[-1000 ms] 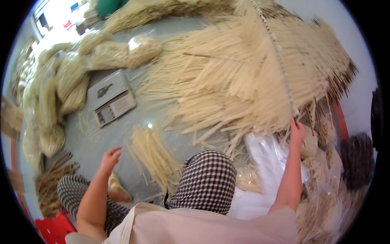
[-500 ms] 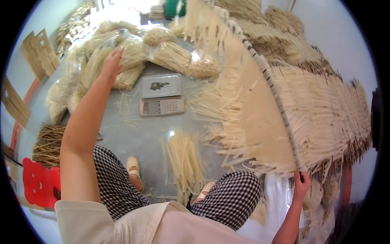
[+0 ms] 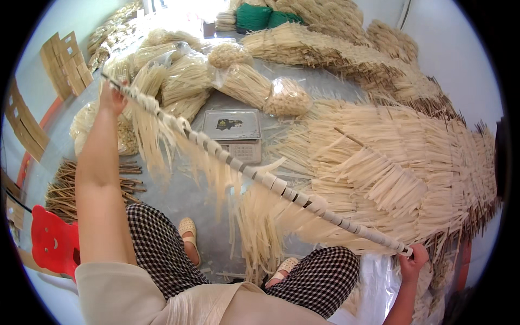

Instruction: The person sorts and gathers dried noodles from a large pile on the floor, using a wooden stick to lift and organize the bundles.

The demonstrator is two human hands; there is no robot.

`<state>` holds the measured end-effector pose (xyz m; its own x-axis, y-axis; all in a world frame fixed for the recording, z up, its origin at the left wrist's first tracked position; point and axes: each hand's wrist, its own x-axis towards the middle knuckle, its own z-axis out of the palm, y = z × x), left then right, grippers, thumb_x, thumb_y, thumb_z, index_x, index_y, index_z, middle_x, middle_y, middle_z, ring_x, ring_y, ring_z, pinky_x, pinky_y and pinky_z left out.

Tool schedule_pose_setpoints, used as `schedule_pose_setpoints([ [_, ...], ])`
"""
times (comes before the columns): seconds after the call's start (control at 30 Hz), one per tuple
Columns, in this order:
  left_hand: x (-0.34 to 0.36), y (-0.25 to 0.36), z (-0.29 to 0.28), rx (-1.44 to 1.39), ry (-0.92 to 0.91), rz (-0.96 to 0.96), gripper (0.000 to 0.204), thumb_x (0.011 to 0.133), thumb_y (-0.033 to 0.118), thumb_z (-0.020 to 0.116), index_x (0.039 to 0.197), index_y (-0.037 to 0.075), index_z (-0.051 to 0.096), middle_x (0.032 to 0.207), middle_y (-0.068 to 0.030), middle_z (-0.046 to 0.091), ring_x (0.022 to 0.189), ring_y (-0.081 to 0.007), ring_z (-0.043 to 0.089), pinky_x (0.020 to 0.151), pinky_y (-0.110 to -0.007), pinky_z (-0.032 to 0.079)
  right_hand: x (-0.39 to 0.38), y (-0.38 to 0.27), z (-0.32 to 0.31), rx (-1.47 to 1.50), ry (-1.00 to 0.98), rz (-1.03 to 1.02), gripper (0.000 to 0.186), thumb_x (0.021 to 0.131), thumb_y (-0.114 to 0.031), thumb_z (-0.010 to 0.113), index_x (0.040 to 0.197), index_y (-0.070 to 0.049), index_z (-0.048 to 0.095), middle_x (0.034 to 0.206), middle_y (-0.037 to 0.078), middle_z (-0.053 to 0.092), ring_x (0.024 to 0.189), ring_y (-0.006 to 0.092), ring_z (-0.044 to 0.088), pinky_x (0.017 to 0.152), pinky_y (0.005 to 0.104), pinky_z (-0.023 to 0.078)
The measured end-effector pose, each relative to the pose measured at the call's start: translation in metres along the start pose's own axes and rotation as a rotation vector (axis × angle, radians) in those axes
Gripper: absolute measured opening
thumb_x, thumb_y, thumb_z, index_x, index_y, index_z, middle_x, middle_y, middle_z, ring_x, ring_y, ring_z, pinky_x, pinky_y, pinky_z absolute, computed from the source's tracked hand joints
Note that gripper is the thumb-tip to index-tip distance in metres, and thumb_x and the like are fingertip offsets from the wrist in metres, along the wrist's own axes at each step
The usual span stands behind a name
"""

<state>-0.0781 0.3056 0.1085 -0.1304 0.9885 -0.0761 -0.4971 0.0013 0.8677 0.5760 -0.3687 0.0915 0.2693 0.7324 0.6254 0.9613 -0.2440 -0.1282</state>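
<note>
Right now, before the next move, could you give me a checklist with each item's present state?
1. Left hand holding the rod near its far end: ok.
2. Right hand holding the rod's near end: ok.
3. Pale strips hanging down from the rod: ok.
4. Hanging strips clear of the loose bundle on the floor: cannot tell; they overlap it in this view.
5. Weighing scale fully in view: not ok; the rod crosses in front of its lower left part.
</note>
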Motion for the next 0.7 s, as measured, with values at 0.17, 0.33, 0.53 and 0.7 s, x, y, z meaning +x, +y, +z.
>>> schedule_pose_setpoints([
  [0.17, -0.041, -0.052, -0.071, 0.105, 0.053, -0.172, 0.039, 0.086, 0.045, 0.054, 0.102, 0.011, 0.063, 0.098, 0.0007, 0.062, 0.09, -0.0172, 0.053, 0.081, -0.034, 0.044, 0.05, -0.036, 0.041, 0.048, -0.215, -0.041, 0.031, 0.061, -0.025, 0.075, 0.069, -0.003, 0.054, 0.06, 0.01, 0.05, 0.054, 0.028, 0.048, 0.051, 0.0352, 0.036],
  [0.33, -0.038, -0.047, -0.153, -0.038, 0.107, -0.194, 0.032, 0.089, 0.037, 0.054, 0.104, 0.01, 0.062, 0.1, -0.0037, 0.062, 0.1, -0.0195, 0.052, 0.082, -0.043, 0.046, 0.091, -0.048, 0.102, 0.083, -0.275, -0.231, 0.027, 0.069, -0.02, 0.071, 0.086, -0.003, 0.059, 0.076, 0.012, 0.056, 0.071, 0.0298, 0.055, 0.061, 0.0377, 0.043],
  [0.53, -0.067, -0.07, -0.2, -0.037, 0.282, -0.25, 0.032, 0.094, 0.034, 0.048, 0.115, 0.011, 0.056, 0.108, -0.0044, 0.059, 0.102, -0.0212, 0.054, 0.088, -0.043, 0.045, 0.139, -0.108, 0.172, 0.134, -0.45, -0.22, 0.022, 0.075, -0.019, 0.068, 0.09, -0.005, 0.059, 0.078, 0.012, 0.055, 0.075, 0.0317, 0.053, 0.065, 0.038, 0.042],
  [0.7, -0.054, -0.143, -0.268, -0.064, 0.282, -0.37, 0.029, 0.094, 0.033, 0.047, 0.111, 0.011, 0.058, 0.1, -0.0047, 0.061, 0.101, -0.0214, 0.053, 0.089, -0.041, 0.042, 0.135, -0.092, 0.259, 0.118, -0.499, -0.192, 0.023, 0.078, -0.02, 0.066, 0.095, -0.007, 0.06, 0.087, 0.01, 0.058, 0.086, 0.0298, 0.054, 0.075, 0.0365, 0.042],
])
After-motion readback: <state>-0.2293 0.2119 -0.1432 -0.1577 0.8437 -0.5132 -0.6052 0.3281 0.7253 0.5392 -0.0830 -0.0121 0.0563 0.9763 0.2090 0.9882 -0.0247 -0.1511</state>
